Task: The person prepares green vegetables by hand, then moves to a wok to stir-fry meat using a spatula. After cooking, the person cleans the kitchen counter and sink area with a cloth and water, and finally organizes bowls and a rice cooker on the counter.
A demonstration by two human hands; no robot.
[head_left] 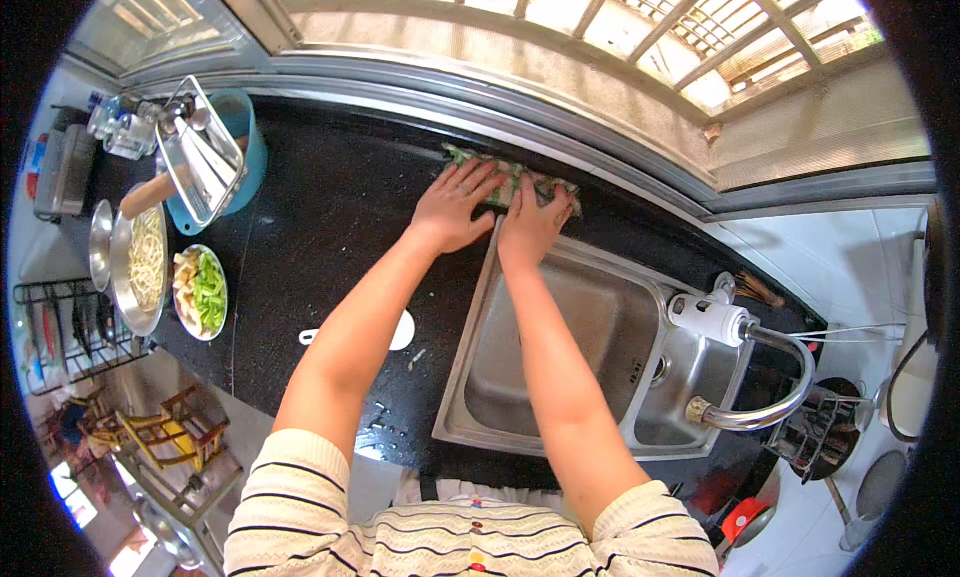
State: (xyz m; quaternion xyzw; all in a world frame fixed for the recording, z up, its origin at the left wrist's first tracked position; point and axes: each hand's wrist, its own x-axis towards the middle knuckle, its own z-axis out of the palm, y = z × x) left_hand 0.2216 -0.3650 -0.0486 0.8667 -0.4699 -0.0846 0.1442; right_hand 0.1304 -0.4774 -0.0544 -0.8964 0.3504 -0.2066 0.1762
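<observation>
Both my hands press down on a green and white patterned cloth (545,183) along the back edge of the black counter (320,207), just behind the sink. My left hand (455,212) lies on the cloth's left part, its fingers stretched out and thumb apart. On the right part, my right hand (530,227) has its fingers spread, their tips over the cloth. The metal sink (560,347) has a large basin, which my right forearm crosses, and a smaller one. A white object with a holed handle (309,337) lies partly hidden under my left forearm.
At left stand a blue basin (250,142) with a metal tray of utensils (200,167), a bowl of noodles (146,262) and a plate of cut vegetables (210,292). A curved faucet (800,367) rises at right. Water drops dot the counter's front; a window frame (480,87) borders its back.
</observation>
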